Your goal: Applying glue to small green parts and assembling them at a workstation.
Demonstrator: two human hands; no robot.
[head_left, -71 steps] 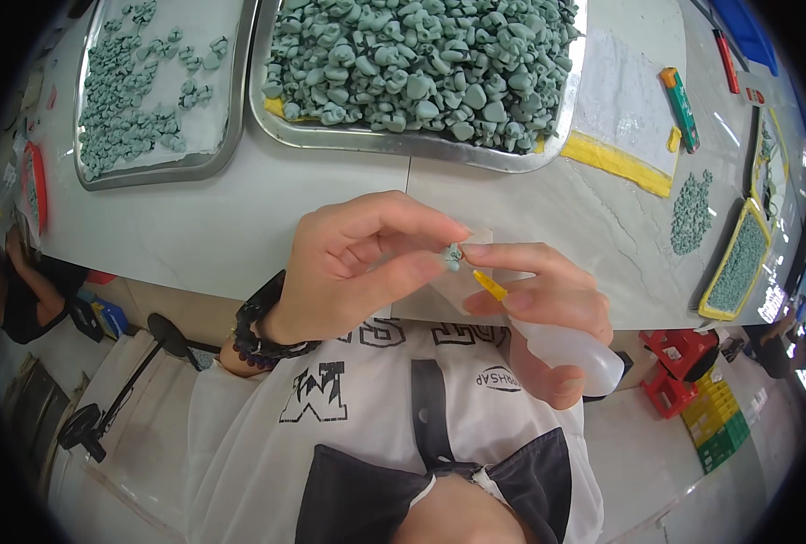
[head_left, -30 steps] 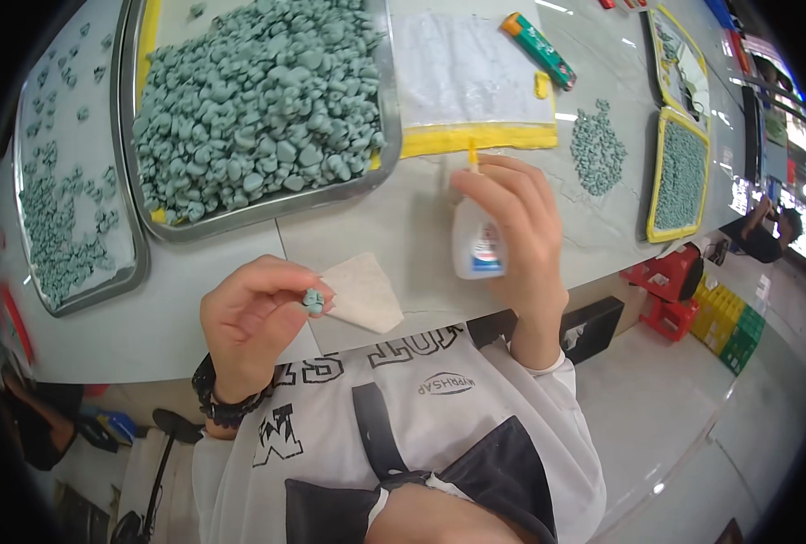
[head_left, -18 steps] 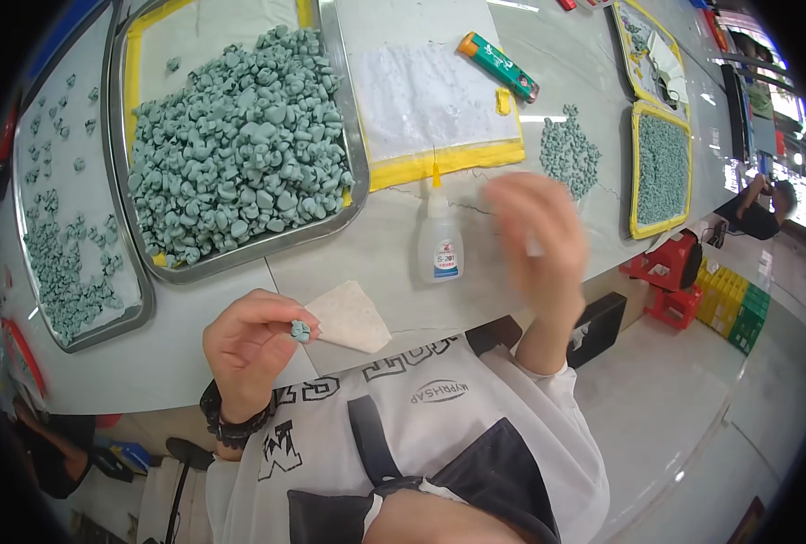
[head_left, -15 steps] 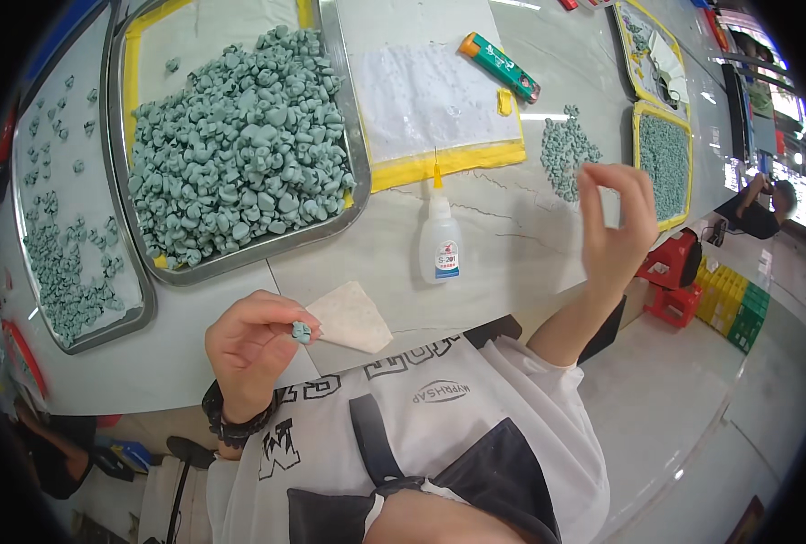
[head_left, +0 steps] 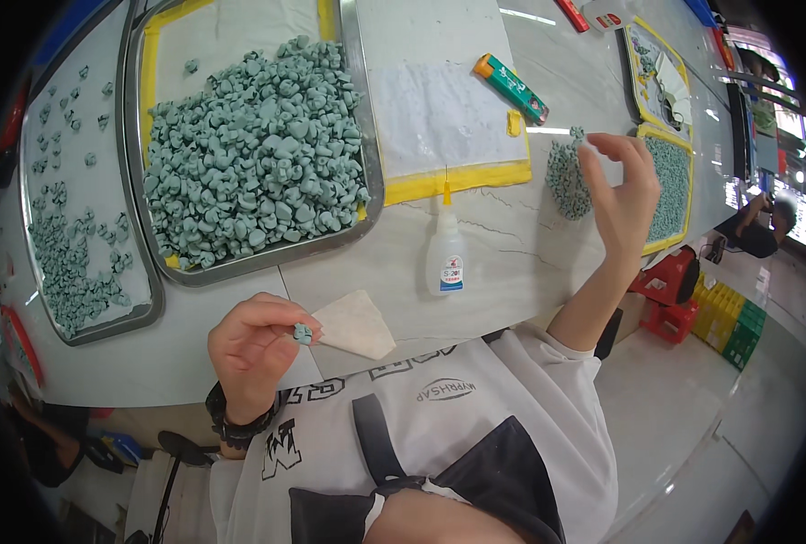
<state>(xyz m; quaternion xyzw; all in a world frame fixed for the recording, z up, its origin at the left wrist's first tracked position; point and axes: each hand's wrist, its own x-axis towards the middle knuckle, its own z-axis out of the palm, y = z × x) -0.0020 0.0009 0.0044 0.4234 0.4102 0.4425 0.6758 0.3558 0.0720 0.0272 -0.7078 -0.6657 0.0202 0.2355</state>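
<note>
Left hand (head_left: 256, 349), lower left of centre, pinches a small green piece (head_left: 303, 333) at its fingertips, just beside a pale triangular pad (head_left: 356, 324) on the tabletop (head_left: 502, 245). Right hand (head_left: 622, 192), raised at centre right, pinches another small green piece (head_left: 577, 135) above a loose pile of green pieces (head_left: 565, 177). A white glue bottle (head_left: 444, 254) stands mid-frame below the steel tray of green pieces (head_left: 256, 168).

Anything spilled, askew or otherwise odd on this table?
Nothing is spilled. The glue bottle stands upright, its nozzle uncapped. A heap of green pieces lies loose on the bare table beside the yellow tray, outside any tray.
</note>
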